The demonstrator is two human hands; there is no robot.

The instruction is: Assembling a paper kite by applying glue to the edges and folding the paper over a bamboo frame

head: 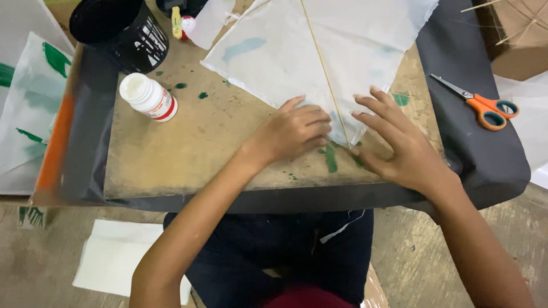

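Nearest me: white paper sheet [117, 259] on the floor by my knees. Above it, the near edge of the brown board [182, 154], stained with green paint spots.

My left hand [294, 131], fingers curled under, knuckles pressing the lower corner of the white paper kite [319, 51]. Not gripping anything, just pushing down. My right hand [394, 140], open, fingers spread flat, fingertips on the same corner from the other side. The thin wooden stick [322, 68] runs down the kite's middle and ends between my 2 hands.

The kite lies flat on the board, its corner pointing toward me, faint blue-green smears on the paper.

Left of the kite: 1 small white bottle [149, 97] on its side. Beyond it, a black cup [128, 31].

Far right, on dark cloth [474, 142]: orange-handled scissors [479, 102], well apart from my hands.
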